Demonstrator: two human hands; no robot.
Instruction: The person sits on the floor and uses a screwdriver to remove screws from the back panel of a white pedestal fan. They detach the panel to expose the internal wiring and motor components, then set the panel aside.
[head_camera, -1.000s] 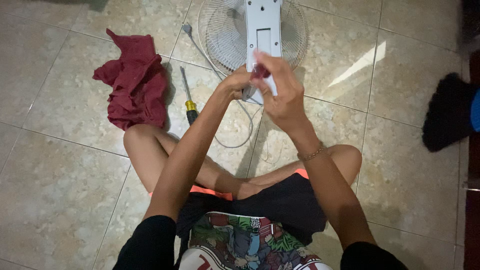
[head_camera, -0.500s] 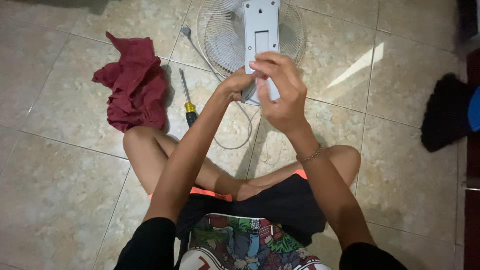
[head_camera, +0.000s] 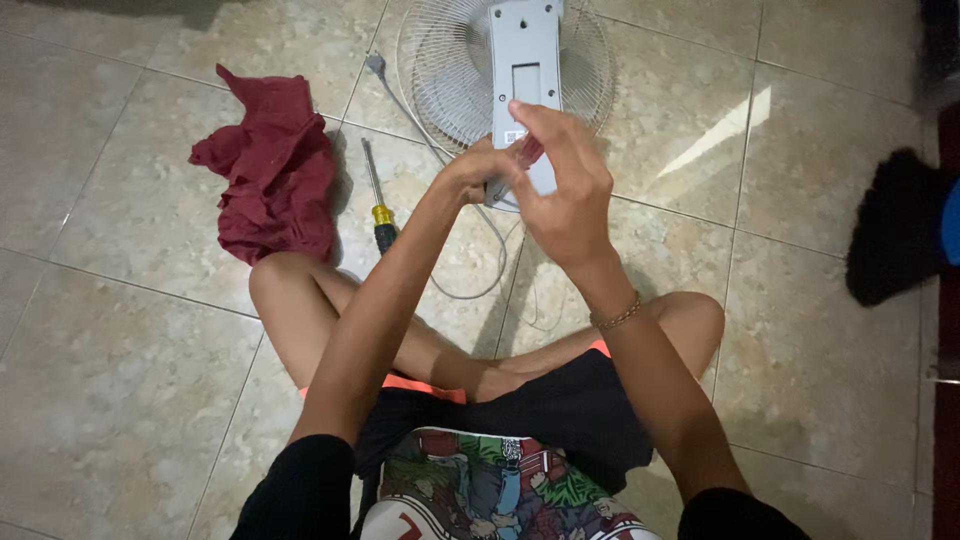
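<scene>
Over the grey plastic fan base (head_camera: 524, 70), lying flat against its white wire grille (head_camera: 440, 70) on the tiled floor, the right hand (head_camera: 565, 195) clamps a red-handled screwdriver (head_camera: 530, 150) upright while the left hand (head_camera: 478, 170) closes beside its tip, seemingly steadying it.

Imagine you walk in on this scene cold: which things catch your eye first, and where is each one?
The pair of hands at top centre: the right hand grips a red-handled tool against the grey base of a fan, with the left hand steadying beside it. Behind them the fan's round wire grille lies flat on the tiled floor. To the left sit a crumpled dark red cloth and a yellow-collared screwdriver.
</scene>
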